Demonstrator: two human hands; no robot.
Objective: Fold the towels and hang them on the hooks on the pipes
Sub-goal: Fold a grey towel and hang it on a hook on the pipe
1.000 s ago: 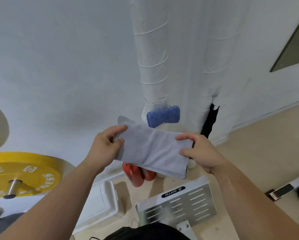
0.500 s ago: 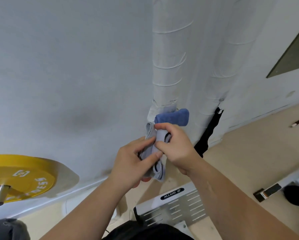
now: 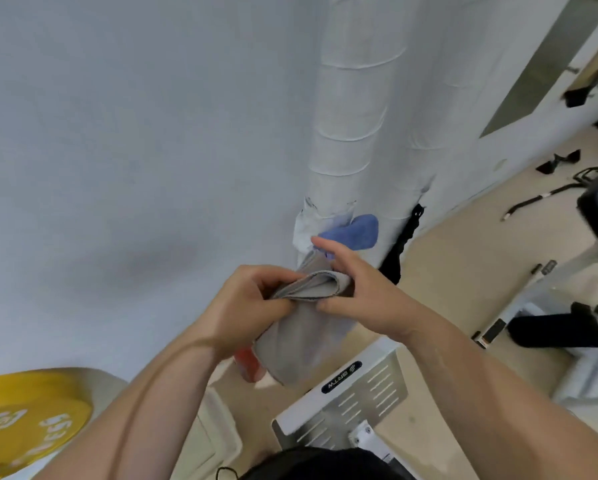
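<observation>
A folded grey towel [image 3: 301,334] hangs between my hands, its folded top edge pinched up near the pipes. My left hand [image 3: 252,303] grips the towel's left side. My right hand [image 3: 356,289] pinches the right end of the fold, forefinger stretched toward the pipe. Just behind them a folded blue towel [image 3: 356,232] hangs on the left white wrapped pipe [image 3: 349,133]. A second wrapped pipe [image 3: 425,116] stands to its right, with a black strap [image 3: 403,240] hanging at its base. The hooks themselves are hidden.
A yellow weight plate [image 3: 20,420] sits at the lower left. A white slotted machine panel [image 3: 346,396] is below my hands, with a red object [image 3: 247,362] peeking out behind the towel. Black bars and gym gear [image 3: 560,327] lie on the beige floor at right.
The towel went from stretched flat between my hands to folded over and bunched. Both hands came together and rose toward the left pipe and the blue towel.
</observation>
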